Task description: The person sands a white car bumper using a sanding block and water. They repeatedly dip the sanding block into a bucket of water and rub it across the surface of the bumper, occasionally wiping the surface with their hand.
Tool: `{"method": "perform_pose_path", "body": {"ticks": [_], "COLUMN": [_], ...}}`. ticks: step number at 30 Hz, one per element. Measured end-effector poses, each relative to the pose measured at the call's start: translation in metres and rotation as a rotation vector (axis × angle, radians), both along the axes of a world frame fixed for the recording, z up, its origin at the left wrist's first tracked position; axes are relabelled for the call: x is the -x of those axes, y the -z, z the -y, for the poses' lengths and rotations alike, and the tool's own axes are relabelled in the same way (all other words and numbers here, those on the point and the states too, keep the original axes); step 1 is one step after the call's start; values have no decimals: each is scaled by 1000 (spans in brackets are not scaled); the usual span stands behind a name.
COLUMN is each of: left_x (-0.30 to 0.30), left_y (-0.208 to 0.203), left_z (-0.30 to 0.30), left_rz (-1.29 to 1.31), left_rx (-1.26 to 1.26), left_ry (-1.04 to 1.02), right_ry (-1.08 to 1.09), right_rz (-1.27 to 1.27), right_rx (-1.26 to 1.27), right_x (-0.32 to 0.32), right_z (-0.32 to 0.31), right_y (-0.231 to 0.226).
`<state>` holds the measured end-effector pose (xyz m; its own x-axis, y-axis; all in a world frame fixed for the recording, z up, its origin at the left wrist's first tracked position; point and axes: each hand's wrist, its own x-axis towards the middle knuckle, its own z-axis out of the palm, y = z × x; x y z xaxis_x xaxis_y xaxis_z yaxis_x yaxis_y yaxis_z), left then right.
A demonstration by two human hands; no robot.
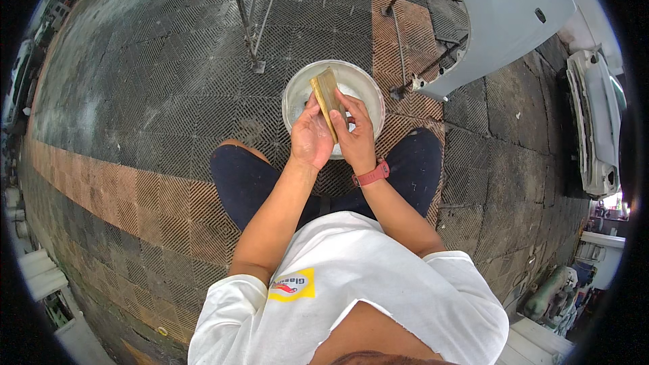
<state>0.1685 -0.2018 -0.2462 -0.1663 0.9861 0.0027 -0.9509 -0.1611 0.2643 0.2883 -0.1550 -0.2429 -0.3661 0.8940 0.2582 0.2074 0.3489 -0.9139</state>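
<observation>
A flat, rectangular sanding block (327, 92) with a yellow edge and a brownish-grey face is tilted upright between my hands. My right hand (358, 136) grips it from the right, thumb on the near face and fingers around its side. My left hand (309, 139) is curled against the block's left edge, palm up and wet-looking; its fingertips go partly behind the block. Both hands are over a round white bucket (289, 88), which stands on the floor between my knees. Whitish liquid shows inside, and the hands hide much of the bucket.
A large light-grey car panel (503, 23) rests on a metal stand (400, 47) at the far right. Thin metal legs (245, 20) of another stand rise beyond the bucket. A car bumper (595, 122) is at the right edge. Ribbed black and brown tiles (169, 94) cover the floor.
</observation>
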Motion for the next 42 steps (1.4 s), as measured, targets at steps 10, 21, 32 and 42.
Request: {"method": "perform_pose_path", "body": {"ticks": [10,21,32,42], "left_x": [0,39,47,48], "left_y": [-9,-11,95,90], "left_z": [-17,-11,-18,-18], "left_rz": [-640,-1100,-2240,-2181], "left_rx": [339,639,416,468], "left_ry": [-272,-142,-280,-218], "right_ry": [-80,-295,-441,-687], "right_rz": [-67,-249,1182,1279], "right_rx": [68,847,241,153], "right_x": [-5,-22,34,50], "right_z": [-6,-36,-112,-103], "right_y": [14,23,159,322]}}
